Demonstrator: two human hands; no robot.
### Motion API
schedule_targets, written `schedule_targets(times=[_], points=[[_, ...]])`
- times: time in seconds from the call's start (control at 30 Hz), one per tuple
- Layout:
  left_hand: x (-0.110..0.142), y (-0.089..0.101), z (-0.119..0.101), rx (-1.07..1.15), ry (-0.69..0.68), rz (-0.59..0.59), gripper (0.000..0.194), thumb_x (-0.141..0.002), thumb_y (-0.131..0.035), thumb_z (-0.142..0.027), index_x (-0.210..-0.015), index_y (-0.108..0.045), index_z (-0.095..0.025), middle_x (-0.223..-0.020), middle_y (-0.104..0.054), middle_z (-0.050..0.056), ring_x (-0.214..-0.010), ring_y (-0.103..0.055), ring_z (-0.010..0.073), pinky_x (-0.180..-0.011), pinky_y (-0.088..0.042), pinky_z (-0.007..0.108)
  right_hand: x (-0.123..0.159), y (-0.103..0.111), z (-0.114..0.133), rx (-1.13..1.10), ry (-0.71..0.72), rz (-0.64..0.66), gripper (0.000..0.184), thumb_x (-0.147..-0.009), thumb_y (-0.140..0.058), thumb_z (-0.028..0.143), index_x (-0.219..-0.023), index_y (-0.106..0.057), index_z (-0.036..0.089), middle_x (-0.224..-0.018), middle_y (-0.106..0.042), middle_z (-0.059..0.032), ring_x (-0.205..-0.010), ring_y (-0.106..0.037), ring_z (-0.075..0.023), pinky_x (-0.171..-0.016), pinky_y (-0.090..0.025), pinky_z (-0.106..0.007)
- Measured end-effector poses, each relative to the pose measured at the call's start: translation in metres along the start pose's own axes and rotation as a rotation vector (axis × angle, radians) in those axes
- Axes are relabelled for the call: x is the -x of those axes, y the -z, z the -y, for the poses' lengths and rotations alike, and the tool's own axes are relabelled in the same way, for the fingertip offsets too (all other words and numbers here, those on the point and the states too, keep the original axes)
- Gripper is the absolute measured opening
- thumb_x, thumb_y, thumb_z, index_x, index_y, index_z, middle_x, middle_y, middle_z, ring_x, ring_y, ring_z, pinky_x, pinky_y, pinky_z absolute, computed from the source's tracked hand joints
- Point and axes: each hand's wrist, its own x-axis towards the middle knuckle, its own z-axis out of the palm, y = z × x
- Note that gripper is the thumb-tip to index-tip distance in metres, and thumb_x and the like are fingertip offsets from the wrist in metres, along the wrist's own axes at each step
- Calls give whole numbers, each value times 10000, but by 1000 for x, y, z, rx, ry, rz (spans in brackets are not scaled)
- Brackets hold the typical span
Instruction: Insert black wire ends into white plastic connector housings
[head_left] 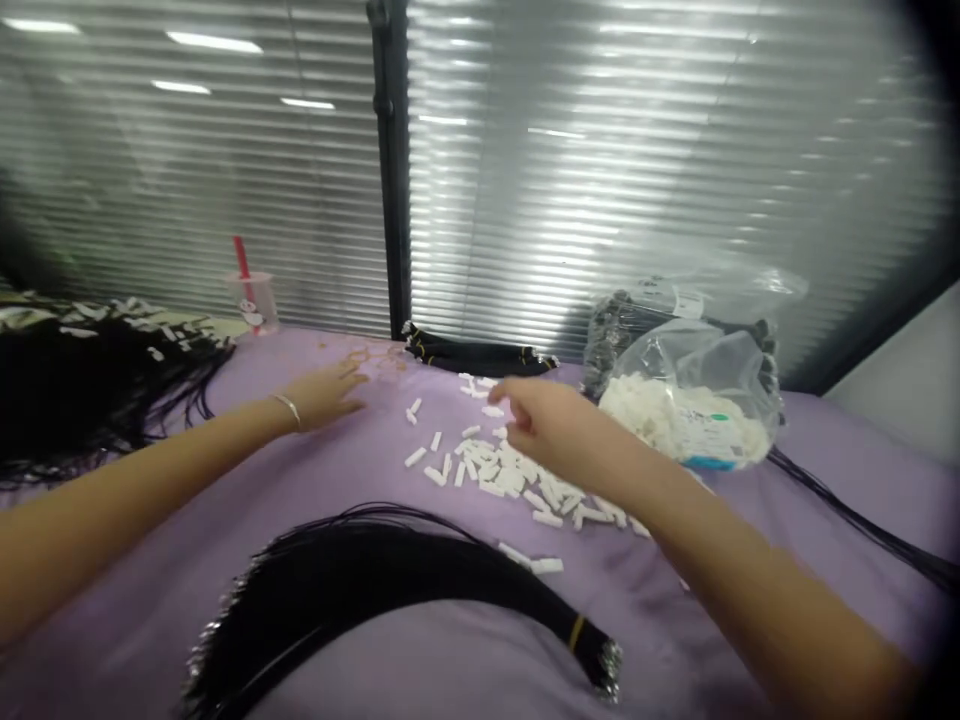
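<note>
White plastic pieces (499,470) are lying heaped within reach beneath the right hand's (551,425) curving fingers, grip unclear; the left hand's (322,395) fingers are spreading open, empty.

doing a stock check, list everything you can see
white plastic pieces: many, white, loose pile mid-cloth
front wire bundle: one, black with yellow band, near edge
back wire bundle: one, black, far edge
wire heap: one, black with white bits, far left
clear bag: one, white pieces inside, right
cup: one, clear with red straw, back left
cloth: one, purple, under everything
blinds: one set, grey, behind
left hand: one, silver bangle, beside pile
right hand: one, over pile
</note>
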Motion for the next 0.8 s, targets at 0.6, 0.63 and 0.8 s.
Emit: schedule_targets(times=[0.6,0.63,0.8], points=[[96,-17,-117,134,-130,165,581,-839,-593,-399,-1337,-487,-119,-1360,-531,197,-1250,-500,338,-1020,-420,480,-112,-87,-88,-1,-98,259,334,-906,-561,342,-1195,-557,175,-1212,-576,-85,-1016,-598,-207,-849,-519,-420],[95,-20,-118,137,-123,164,606,-840,-586,-419,-1344,-475,-100,-1389,-494,219,-1277,-467,358,-1022,-411,507,-106,-83,-83,-19,-103,238,334,-908,-558,341,-1198,-553,174,-1209,-577,-86,-1011,-599,-204,-846,-519,-421],[90,-25,-122,225,-183,203,657,-797,-621,-447,-1347,-467,-123,-1341,-544,207,-1224,-513,357,-1003,-425,506,-23,-60,-36,-168,-66,294,350,-963,-379,432,-1050,-598,174,-951,-664,-49,-803,-630,-151,-695,-509,-279]])
